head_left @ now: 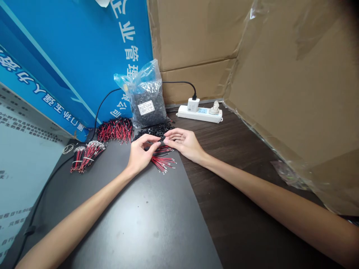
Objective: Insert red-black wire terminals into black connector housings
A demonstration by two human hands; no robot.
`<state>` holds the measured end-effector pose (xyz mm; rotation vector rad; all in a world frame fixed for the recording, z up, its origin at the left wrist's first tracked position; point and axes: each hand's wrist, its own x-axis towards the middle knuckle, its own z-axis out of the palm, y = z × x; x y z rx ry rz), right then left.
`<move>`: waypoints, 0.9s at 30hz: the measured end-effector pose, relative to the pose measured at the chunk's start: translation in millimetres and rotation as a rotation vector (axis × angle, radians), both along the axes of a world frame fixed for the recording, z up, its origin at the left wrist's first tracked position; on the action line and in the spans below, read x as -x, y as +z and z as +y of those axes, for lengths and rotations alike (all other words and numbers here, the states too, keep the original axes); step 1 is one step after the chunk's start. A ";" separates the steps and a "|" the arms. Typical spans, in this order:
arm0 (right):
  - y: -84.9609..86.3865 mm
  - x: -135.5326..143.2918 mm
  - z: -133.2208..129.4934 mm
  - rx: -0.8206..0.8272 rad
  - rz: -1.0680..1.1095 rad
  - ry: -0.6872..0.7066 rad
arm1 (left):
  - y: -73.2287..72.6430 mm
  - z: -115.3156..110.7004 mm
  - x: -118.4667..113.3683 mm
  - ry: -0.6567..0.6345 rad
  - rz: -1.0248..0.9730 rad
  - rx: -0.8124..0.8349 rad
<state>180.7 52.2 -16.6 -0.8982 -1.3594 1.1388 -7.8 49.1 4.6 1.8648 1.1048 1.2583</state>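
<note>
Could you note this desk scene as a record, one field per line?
Left hand: thumb and finger nearly meeting
Right hand: fingertips by the left's; any held piece too small to identify
Below hands: loose red and black wires
Behind hands: heap of small black parts; clear labelled bag of dark pieces
Left of hands: wire heap; banded wire bundles
Back right: white power strip, charger plugged in

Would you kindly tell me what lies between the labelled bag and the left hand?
The head view shows a heap of small black parts between the bag and the left hand.
</note>
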 end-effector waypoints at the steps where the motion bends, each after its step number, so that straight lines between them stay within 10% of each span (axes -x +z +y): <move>1: 0.3 -0.3 0.0 0.010 0.001 0.003 | 0.1 -0.1 -0.1 -0.001 -0.005 0.001; 27: 2.3 -0.4 -1.5 0.067 0.017 0.022 | 1.7 -2.8 0.1 -0.016 -0.001 -0.017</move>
